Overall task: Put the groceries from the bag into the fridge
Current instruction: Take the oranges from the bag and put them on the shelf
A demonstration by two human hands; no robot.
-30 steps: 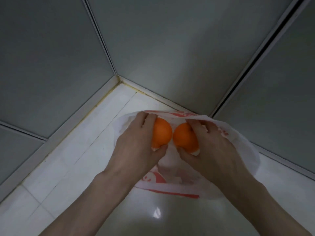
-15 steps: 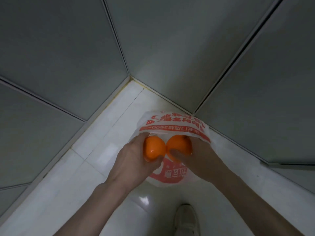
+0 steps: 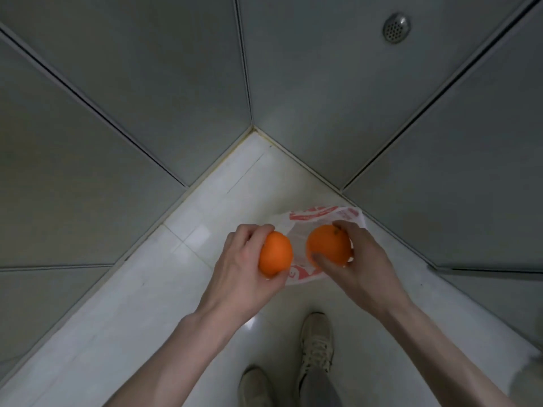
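Floor (image 3: pixel 123 318) white tile, narrowing into a corner between grey panels (image 3: pixel 88 142) left and right; open tile at left edge. Left hand (image 3: pixel 244 265) curled round one orange (image 3: pixel 275 253); right hand (image 3: pixel 357 265) curled round the second orange (image 3: pixel 328 245), thumb on its front; two oranges total, apart, both above the floor. One white bag (image 3: pixel 323 214) with red print lies on tile near the corner, beneath the hands; writing unreadable. Two shoes (image 3: pixel 317 345) at bottom edge; round metal vent (image 3: pixel 396 27) on right panel.

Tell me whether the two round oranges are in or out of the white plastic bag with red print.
Out. The left hand grips one orange, the right hand grips the other orange, both above the bag on the floor.
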